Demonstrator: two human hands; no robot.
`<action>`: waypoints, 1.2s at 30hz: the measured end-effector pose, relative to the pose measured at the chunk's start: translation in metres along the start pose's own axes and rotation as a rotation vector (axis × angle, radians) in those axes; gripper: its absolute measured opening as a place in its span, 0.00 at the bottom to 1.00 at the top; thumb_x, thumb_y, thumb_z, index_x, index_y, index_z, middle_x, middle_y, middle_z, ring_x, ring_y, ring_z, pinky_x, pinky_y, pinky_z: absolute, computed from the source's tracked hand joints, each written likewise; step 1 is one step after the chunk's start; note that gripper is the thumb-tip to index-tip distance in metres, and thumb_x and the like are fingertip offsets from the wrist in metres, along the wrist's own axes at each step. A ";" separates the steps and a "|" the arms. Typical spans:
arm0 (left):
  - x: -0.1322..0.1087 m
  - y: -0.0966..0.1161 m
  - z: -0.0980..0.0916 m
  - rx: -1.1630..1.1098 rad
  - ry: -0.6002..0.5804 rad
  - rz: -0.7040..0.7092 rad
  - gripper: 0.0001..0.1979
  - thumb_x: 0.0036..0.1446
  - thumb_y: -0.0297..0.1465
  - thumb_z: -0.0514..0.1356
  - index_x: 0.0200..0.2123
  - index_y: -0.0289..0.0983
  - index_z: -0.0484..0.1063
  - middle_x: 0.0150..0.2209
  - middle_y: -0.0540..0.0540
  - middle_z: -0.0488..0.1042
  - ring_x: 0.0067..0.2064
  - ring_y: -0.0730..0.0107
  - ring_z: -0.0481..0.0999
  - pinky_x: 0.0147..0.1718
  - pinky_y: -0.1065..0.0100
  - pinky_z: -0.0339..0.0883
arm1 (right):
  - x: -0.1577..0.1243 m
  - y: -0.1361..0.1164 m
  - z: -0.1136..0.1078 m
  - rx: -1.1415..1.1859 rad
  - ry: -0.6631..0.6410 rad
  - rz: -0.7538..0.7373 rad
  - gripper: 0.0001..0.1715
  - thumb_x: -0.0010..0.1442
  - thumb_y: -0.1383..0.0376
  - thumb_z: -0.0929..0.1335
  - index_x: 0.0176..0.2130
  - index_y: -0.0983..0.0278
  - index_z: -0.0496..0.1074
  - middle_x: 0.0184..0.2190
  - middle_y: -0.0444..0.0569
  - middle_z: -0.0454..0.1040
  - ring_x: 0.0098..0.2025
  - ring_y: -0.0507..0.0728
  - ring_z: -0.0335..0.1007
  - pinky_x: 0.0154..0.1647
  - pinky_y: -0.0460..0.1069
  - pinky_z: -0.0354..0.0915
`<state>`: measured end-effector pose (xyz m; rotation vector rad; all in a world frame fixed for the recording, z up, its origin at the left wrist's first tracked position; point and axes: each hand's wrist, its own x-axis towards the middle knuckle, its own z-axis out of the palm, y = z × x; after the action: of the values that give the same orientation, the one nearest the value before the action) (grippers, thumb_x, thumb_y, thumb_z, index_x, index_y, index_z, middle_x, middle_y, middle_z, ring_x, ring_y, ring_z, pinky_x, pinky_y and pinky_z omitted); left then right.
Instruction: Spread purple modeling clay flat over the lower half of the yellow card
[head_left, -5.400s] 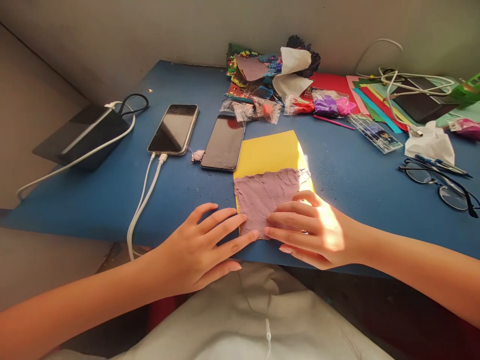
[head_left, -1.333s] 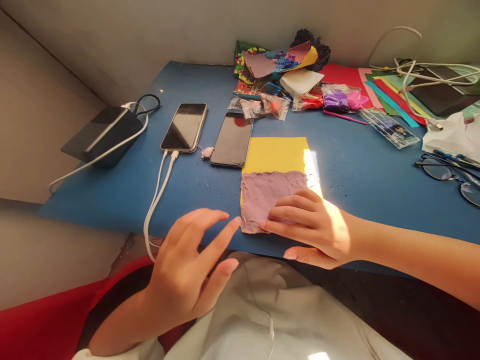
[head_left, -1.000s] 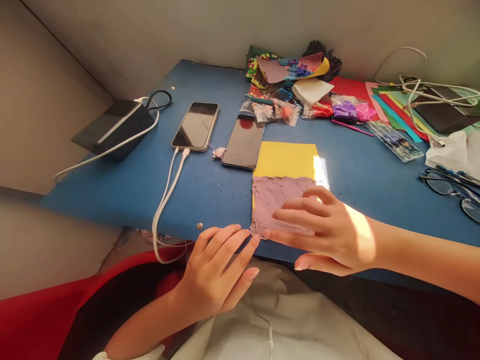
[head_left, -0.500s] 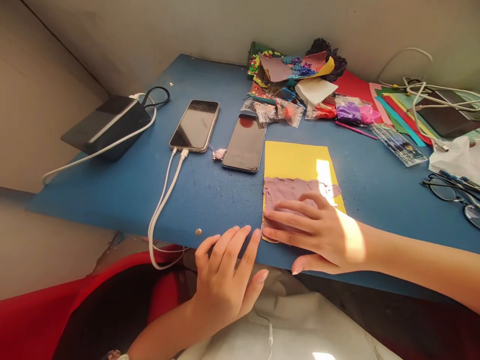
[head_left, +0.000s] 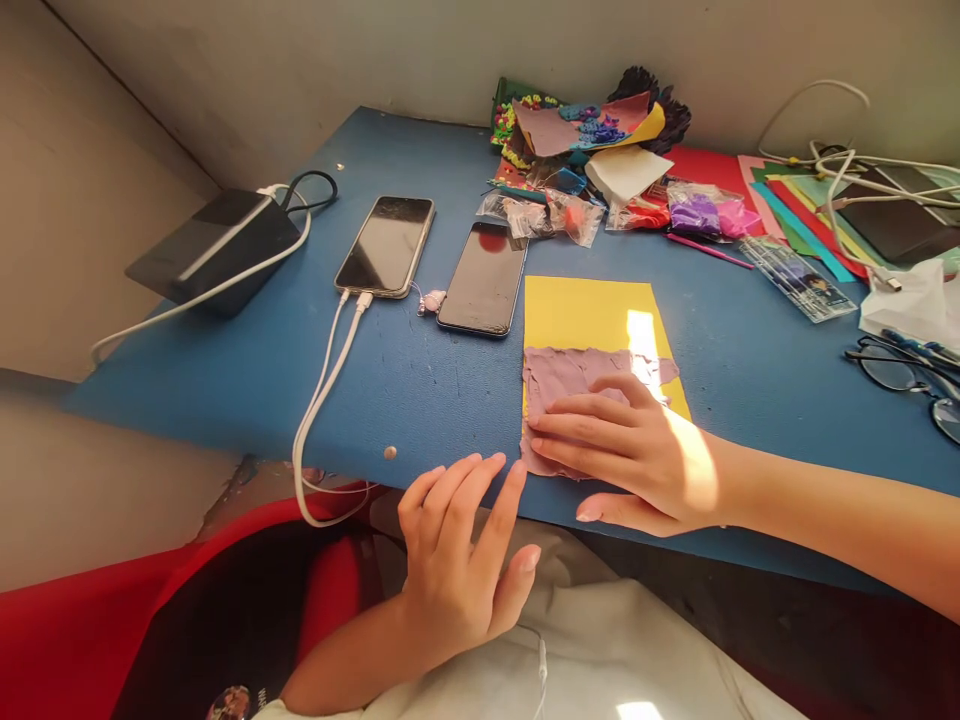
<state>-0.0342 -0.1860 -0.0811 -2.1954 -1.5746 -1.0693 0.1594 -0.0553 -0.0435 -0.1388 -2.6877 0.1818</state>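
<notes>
A yellow card lies near the front edge of the blue table. Its lower part is coated with a thin, uneven layer of mauve clay. My right hand rests over this layer, fingers stretched out to the left and thumb apart; it covers part of the clay. At the table edge, just left of the card's lower left corner, is my left hand. Its fingers are spread and slightly bent, with the index fingertip close to that corner. Nothing shows in either hand.
Two phones lie left of the card, one with white cables. A black box-like device stands far left. Behind are clay packets, a pink stick and clay-decorated cards. Glasses lie right.
My right hand stays on the clay layer, its fingers shifted only slightly. My left hand has hardly moved beside the card. The whole view has shifted a little.
</notes>
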 end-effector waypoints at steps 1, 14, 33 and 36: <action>-0.001 0.001 0.001 0.003 0.002 0.002 0.20 0.68 0.32 0.45 0.49 0.29 0.73 0.47 0.33 0.72 0.51 0.54 0.70 0.51 0.53 0.57 | 0.001 0.000 0.000 -0.006 -0.008 0.003 0.29 0.72 0.53 0.54 0.58 0.69 0.66 0.53 0.56 0.75 0.54 0.59 0.67 0.52 0.58 0.56; 0.000 0.002 0.007 0.028 0.066 0.027 0.16 0.66 0.32 0.48 0.47 0.31 0.72 0.45 0.34 0.73 0.50 0.55 0.70 0.50 0.55 0.59 | 0.003 -0.002 0.005 -0.027 0.030 0.028 0.34 0.71 0.47 0.52 0.54 0.67 0.69 0.51 0.55 0.76 0.50 0.60 0.69 0.50 0.58 0.56; -0.005 -0.008 0.013 0.036 0.135 0.093 0.17 0.65 0.31 0.47 0.44 0.32 0.75 0.42 0.37 0.73 0.46 0.59 0.72 0.49 0.58 0.61 | 0.013 -0.004 -0.006 -0.167 -0.052 -0.035 0.32 0.71 0.49 0.51 0.55 0.63 0.70 0.44 0.52 0.78 0.41 0.58 0.68 0.51 0.60 0.56; -0.006 -0.009 0.014 0.035 0.156 0.112 0.16 0.64 0.29 0.48 0.43 0.33 0.75 0.40 0.38 0.73 0.45 0.60 0.72 0.50 0.58 0.62 | 0.012 -0.003 -0.002 -0.188 -0.052 -0.045 0.32 0.71 0.48 0.51 0.56 0.59 0.70 0.44 0.51 0.76 0.42 0.58 0.66 0.51 0.60 0.56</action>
<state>-0.0373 -0.1785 -0.0969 -2.0947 -1.3777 -1.1391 0.1494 -0.0561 -0.0359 -0.1327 -2.7532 -0.0833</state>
